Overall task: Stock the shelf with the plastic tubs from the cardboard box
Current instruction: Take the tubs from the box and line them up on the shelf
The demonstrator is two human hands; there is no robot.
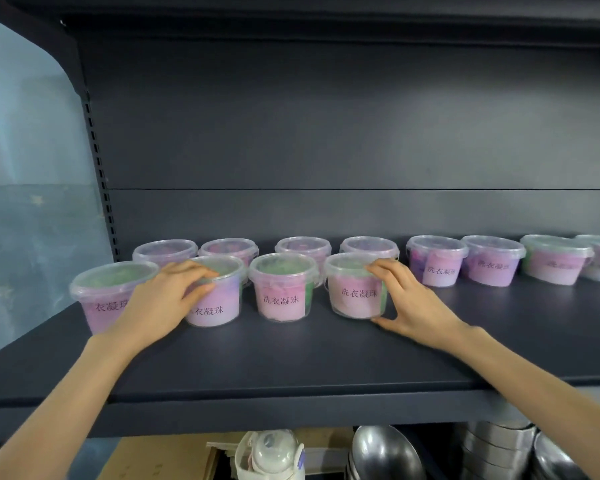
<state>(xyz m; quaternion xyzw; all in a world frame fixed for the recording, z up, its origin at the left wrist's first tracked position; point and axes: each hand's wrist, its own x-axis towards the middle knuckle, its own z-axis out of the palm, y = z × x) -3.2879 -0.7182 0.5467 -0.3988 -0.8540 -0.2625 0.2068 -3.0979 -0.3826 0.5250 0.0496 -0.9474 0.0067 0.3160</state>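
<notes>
left hand (160, 301) grips left tub (220, 308) | right hand (414, 304) grips right tub (352, 299)

Dark grey metal shelf (291, 358) is backed by a matching two-piece back panel (326, 116). A slotted upright (99, 174) is fitted at its left rear corner. An upper shelf (326, 15) is mounted overhead. A pale bluish wall (25, 150) is seen past the left edge. Steel bowls (385, 452) are stored under the front edge. Light: soft, even.

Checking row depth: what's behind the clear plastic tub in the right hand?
A second clear lidded plastic tub, pinkish inside; only its lid and upper wall show, the gripped tub covers the rest.
</notes>
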